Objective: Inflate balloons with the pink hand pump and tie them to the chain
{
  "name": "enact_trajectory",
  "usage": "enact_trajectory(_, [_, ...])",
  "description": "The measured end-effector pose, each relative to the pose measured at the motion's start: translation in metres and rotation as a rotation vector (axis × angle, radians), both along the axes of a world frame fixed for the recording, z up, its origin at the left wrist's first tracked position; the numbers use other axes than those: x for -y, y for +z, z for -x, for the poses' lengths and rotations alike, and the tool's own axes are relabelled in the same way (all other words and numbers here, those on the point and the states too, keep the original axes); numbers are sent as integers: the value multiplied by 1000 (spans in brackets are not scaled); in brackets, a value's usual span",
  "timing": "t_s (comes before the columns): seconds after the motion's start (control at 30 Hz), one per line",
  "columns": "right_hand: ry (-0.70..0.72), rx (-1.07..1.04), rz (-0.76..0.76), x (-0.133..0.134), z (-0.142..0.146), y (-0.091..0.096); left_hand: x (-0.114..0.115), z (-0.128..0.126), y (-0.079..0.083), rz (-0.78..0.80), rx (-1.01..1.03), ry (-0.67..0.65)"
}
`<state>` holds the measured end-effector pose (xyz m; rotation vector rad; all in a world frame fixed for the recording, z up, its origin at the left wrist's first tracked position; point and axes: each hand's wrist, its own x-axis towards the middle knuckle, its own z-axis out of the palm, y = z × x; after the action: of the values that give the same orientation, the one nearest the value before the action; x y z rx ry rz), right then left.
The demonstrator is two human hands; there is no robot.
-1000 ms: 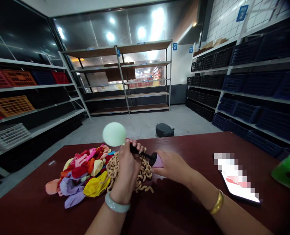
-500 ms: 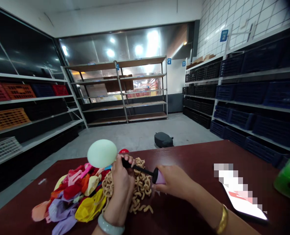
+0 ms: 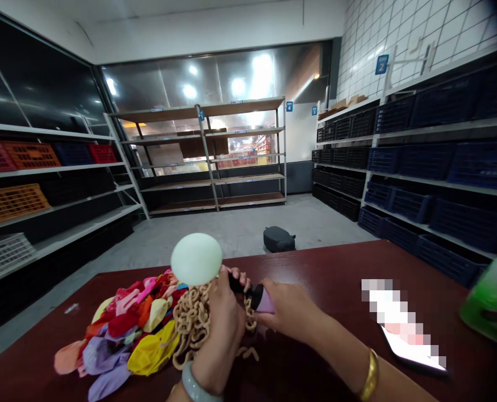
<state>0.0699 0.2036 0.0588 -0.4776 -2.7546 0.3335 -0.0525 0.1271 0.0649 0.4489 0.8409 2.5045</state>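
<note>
Toward the table's (image 3: 336, 268) far edge, near its middle, a pale green balloon (image 3: 196, 258) sat part-filled on the tip of a hand pump (image 3: 260, 300). The left hand (image 3: 221, 324) was closed round the pump's black front end, and the right hand (image 3: 292, 310) gripped its lilac body. Tan curly cord (image 3: 190, 324) lay beneath the hands, with a heap of flat balloons (image 3: 127, 329) beside it toward the left edge. A phone (image 3: 411, 346) lay well apart, toward the right edge.
</note>
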Motion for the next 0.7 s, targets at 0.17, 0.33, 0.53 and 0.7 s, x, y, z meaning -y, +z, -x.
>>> enact_trajectory(0.17, [9,44,-43,-8,0,0,22,59,16,-57,3,141])
enact_trajectory(0.33, [-4,60,-104,-18,-2,0,35,84,20,-91,-19,200])
enact_trajectory(0.53, [-43,96,-171,-29,-8,0,11,61,-3,-111,7,152])
enact_trajectory(0.7, [-35,88,-176,-17,-7,-1,-3,15,-17,-81,-13,-2])
